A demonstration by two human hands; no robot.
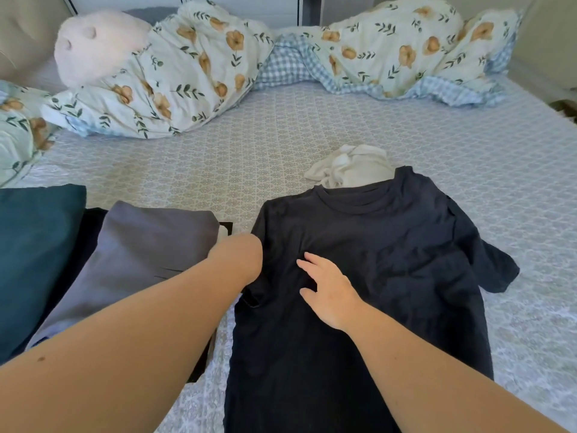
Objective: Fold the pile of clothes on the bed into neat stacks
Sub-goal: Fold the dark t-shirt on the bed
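Observation:
A dark navy T-shirt [374,260] lies flat, collar away from me, on the patterned bed sheet [218,164]. Its right sleeve is spread out; its left edge is turned inward. My right hand [331,295] rests palm down on the shirt's chest with fingers apart. My left hand [240,260] reaches to the shirt's left edge, and its fingers are hidden under the fabric. A crumpled white garment [352,165] lies just beyond the collar. To the left sit a folded grey garment [140,260], a folded teal one [34,245] and a black piece [90,232] between them.
A bunched floral duvet [193,73] with a blue gingham lining [287,64] runs along the far side of the bed. A white plush toy [96,45] leans against it at the far left. Bare sheet stretches right of the shirt.

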